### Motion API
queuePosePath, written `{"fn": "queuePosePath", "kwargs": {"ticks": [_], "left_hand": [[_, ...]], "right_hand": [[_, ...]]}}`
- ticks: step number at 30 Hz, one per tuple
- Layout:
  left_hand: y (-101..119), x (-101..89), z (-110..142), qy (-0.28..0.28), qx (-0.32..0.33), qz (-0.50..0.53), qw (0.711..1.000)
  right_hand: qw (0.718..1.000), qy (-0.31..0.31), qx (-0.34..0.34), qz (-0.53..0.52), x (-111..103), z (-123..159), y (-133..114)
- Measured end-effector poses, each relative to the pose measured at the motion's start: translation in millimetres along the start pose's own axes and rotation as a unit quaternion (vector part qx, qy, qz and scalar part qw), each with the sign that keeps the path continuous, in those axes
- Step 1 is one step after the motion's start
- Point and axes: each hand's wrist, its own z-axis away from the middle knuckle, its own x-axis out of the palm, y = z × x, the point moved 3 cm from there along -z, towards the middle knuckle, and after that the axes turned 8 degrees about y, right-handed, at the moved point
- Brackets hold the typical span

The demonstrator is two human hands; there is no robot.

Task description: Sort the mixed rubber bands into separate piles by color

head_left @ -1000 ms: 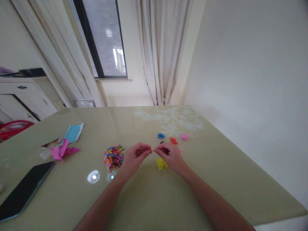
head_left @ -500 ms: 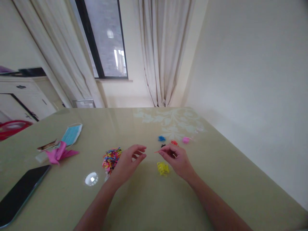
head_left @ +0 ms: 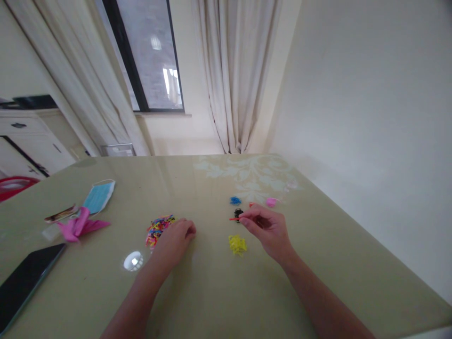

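Observation:
My right hand [head_left: 268, 230] pinches a small red rubber band [head_left: 234, 219] between thumb and forefinger, its end sticking out to the left. The hand hovers over a black pile of bands [head_left: 238, 214] and partly covers a red pile [head_left: 251, 205]. A yellow pile [head_left: 237, 245] lies nearer me, a blue one [head_left: 235, 200] and a pink one [head_left: 271, 202] farther off. Beside the mixed multicoloured pile of rubber bands [head_left: 155, 230], my left hand [head_left: 176, 239] is closed with its fingers curled inward; what they hold, if anything, is hidden.
On the table's left side lie a dark phone [head_left: 26, 282], a crumpled pink piece [head_left: 80, 227], a blue face mask [head_left: 100, 197] and a narrow brown packet [head_left: 61, 213]. A shiny clear disc [head_left: 133, 261] sits near my left forearm. A wall [head_left: 370, 141] borders the table's right.
My left hand has drawn away from the right, toward the mixed pile, and its fingers have curled in. My right hand has shifted slightly right, still pinching the red rubber band.

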Motion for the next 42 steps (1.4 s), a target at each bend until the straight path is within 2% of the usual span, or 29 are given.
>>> {"fn": "queuePosePath", "kwargs": {"ticks": [2, 6, 8, 11, 14, 17, 21, 23, 26, 28, 30, 32, 38, 42], "left_hand": [[1, -0.5, 0, 0.014, 0.005, 0.000, 1.000], [4, -0.9, -2, 0.055, 0.002, 0.016, 0.998], [7, -0.4, -3, 0.070, -0.001, 0.041, 0.997], [11, 0.0, -5, 0.103, 0.007, 0.095, 0.990], [15, 0.9, -6, 0.130, 0.016, 0.167, 0.977], [21, 2.3, -6, 0.145, 0.024, 0.251, 0.957], [30, 7.5, -5, 0.127, 0.006, 0.360, 0.924], [35, 11.1, -4, 0.103, -0.010, 0.429, 0.897], [41, 15.1, -1, 0.067, -0.027, 0.517, 0.853], [44, 15.8, 0, 0.049, -0.032, 0.540, 0.839], [47, 14.9, 2, 0.045, -0.027, 0.536, 0.842], [49, 13.0, 2, 0.050, -0.014, 0.516, 0.855], [53, 7.9, 5, 0.078, 0.021, 0.462, 0.883], [55, 7.8, 6, 0.073, 0.034, 0.442, 0.894]], "right_hand": [[1.000, 0.024, 0.008, 0.000, -10, -7, 6], [0.987, 0.139, 0.053, 0.062, -45, -29, 31], [0.978, 0.128, 0.087, 0.138, -58, -38, 47], [0.959, 0.063, 0.111, 0.254, -62, -43, 69], [0.942, 0.033, 0.099, 0.318, -57, -42, 81], [0.937, 0.035, 0.078, 0.338, -54, -41, 83], [0.950, 0.079, 0.042, 0.300, -51, -39, 67], [0.965, 0.076, 0.029, 0.248, -41, -34, 55], [0.989, -0.004, 0.039, 0.146, -13, -20, 39], [0.990, -0.069, 0.058, 0.104, 8, -8, 33], [0.987, -0.111, 0.069, 0.093, 23, 1, 31], [0.985, -0.127, 0.075, 0.091, 29, 5, 33], [0.981, -0.139, 0.120, 0.055, 27, 5, 44], [0.978, -0.155, 0.126, 0.054, 30, 8, 44]]}}
